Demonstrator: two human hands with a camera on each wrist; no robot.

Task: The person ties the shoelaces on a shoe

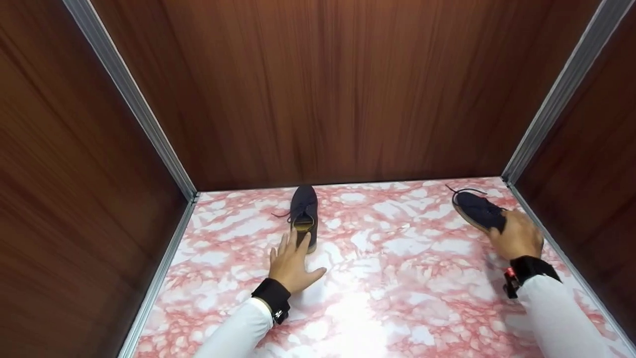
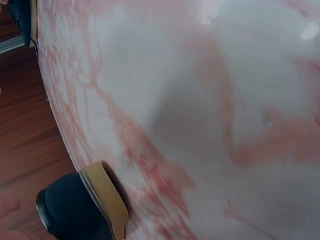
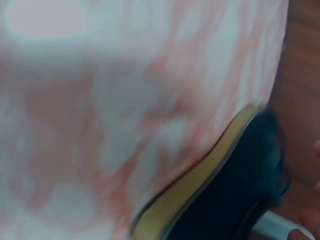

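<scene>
Two dark navy lace-up shoes with tan soles lie on the pink-and-white marbled surface. One shoe [image 1: 304,201], toe pointing at the back wall, stands left of centre. My left hand [image 1: 290,268] reaches over its heel end with fingers spread and thumb out to the side; whether the fingertips touch it I cannot tell. At the far right, my right hand [image 1: 519,233] grips the rear part of the other shoe [image 1: 477,209], thumb on its near side. That shoe [image 3: 230,185] is blurred in the right wrist view, its sole edge facing the camera.
A brown wood-grain panel [image 1: 338,99] rises at the back, with similar panels on the left [image 1: 89,199] and right [image 1: 586,174]. Metal corner strips [image 1: 134,99] join them. A loose lace [image 1: 464,190] trails from the right shoe's toe area. Bright glare lies on the marbled surface [image 1: 397,278].
</scene>
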